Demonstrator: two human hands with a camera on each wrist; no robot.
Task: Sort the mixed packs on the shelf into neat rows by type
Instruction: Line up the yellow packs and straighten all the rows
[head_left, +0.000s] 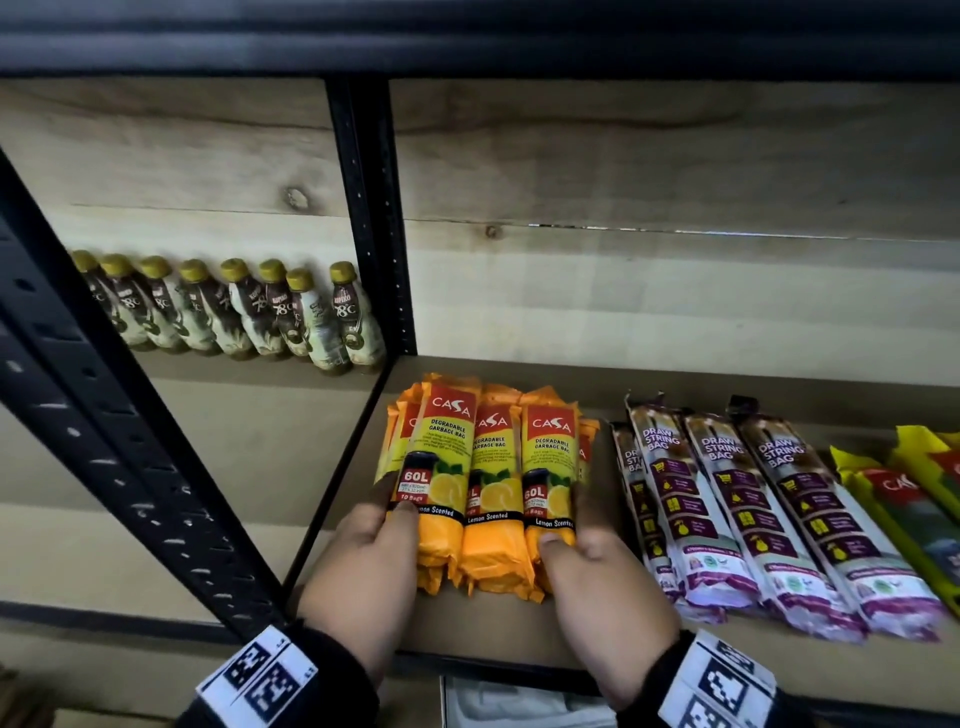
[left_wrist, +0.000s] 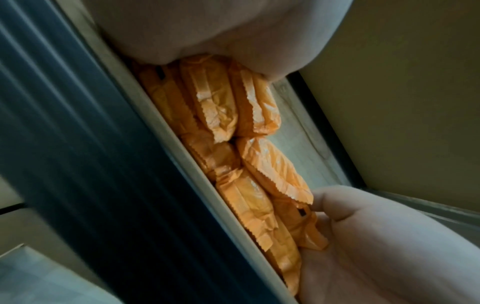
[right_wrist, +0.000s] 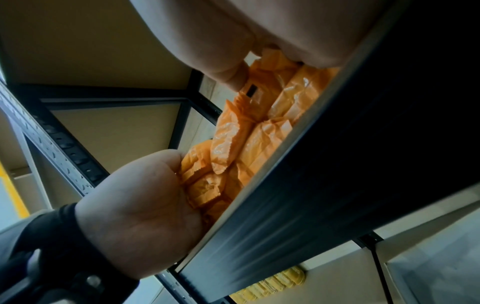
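Several orange CASA garbage bag packs (head_left: 488, 483) lie side by side and stacked on the shelf board (head_left: 493, 636), near its left end. My left hand (head_left: 382, 535) grips the bundle's left side, thumb on the top pack. My right hand (head_left: 574, 545) grips the right side the same way. The left wrist view shows the crimped pack ends (left_wrist: 228, 127) between my left palm (left_wrist: 207, 30) and my right hand (left_wrist: 376, 236). From the right wrist, the packs (right_wrist: 259, 133) sit between my right hand (right_wrist: 272, 26) and my left hand (right_wrist: 140, 195).
A row of purple draw string bag packs (head_left: 753, 519) lies right of the orange ones, then yellow-green packs (head_left: 909, 499) at the far right. A black upright post (head_left: 374, 218) borders the bay on the left. Gold-capped bottles (head_left: 234, 312) line the neighbouring bay.
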